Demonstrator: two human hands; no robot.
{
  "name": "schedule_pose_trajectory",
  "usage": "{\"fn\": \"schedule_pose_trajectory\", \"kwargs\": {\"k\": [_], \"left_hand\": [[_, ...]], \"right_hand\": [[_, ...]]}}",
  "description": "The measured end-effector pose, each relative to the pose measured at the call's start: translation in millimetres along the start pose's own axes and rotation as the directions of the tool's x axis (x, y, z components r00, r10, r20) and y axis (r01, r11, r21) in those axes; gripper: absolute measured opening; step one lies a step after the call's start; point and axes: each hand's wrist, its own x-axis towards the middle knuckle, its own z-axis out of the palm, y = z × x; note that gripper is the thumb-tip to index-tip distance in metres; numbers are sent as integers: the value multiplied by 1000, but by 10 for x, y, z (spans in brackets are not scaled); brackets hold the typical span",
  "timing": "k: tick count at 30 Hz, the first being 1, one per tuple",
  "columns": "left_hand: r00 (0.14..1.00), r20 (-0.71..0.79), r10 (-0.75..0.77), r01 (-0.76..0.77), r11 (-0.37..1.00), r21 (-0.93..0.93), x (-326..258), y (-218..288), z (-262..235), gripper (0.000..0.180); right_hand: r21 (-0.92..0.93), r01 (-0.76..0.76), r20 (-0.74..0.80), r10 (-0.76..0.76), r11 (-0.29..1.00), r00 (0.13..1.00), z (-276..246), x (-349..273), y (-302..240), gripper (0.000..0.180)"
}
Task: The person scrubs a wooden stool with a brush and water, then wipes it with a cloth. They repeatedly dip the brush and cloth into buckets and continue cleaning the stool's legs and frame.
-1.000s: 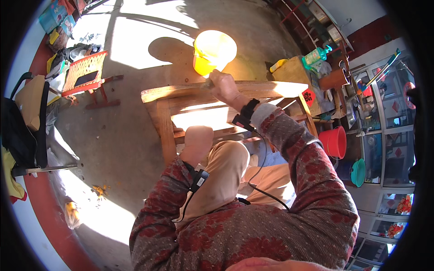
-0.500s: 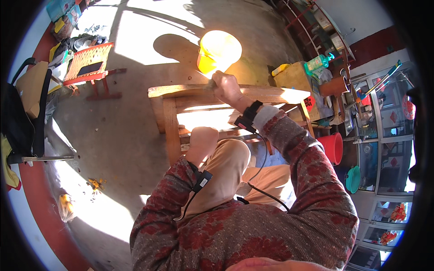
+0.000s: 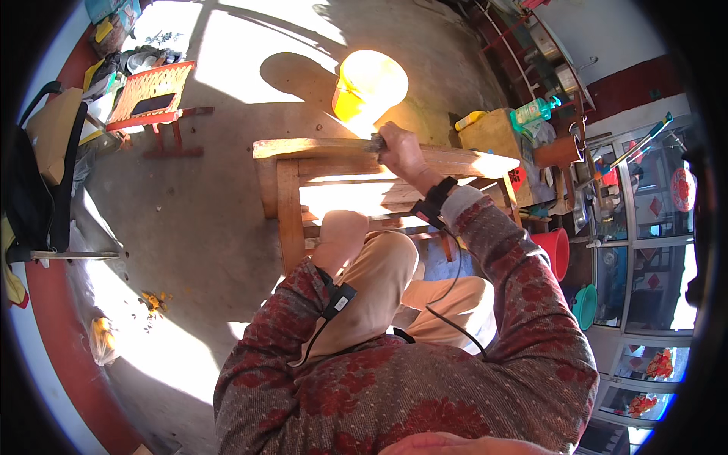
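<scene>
One small grey thing (image 3: 377, 142) is at the wooden rail (image 3: 318, 148), held by the right hand (image 3: 403, 149) with fingers closed; near the knee (image 3: 396, 254), the left hand (image 3: 343, 231) hides its fingers, whose state I cannot tell.

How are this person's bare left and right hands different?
The bare right hand is up at the brown wooden rail; the bare left hand is lower, by the tan-trousered knee. The right hand grips a small greyish thing; the left hand's fingers are hidden, so I can't tell if it holds anything. Both have a black device at the wrist.
</scene>
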Motion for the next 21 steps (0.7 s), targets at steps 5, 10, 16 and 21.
{"fn": "schedule_pose_trajectory", "kwargs": {"k": [5,10,16,21], "left_hand": [[980,-173,97,-81,992,98,72,-80,111,15],[1000,30,4,-6,999,48,72,-72,77,13],[999,35,25,-25,1000,3,39,-34,-146,13],[973,229,27,-79,972,222,58,10,-177,16]], "right_hand": [[106,331,-99,-322,938,942,595,702,-1124,15],[128,379,-33,-378,917,925,380,669,-954,16],[215,252,-85,-239,944,967,216,443,-559,15],[230,483,-137,-464,845,875,620,985,-1424,15]]}}
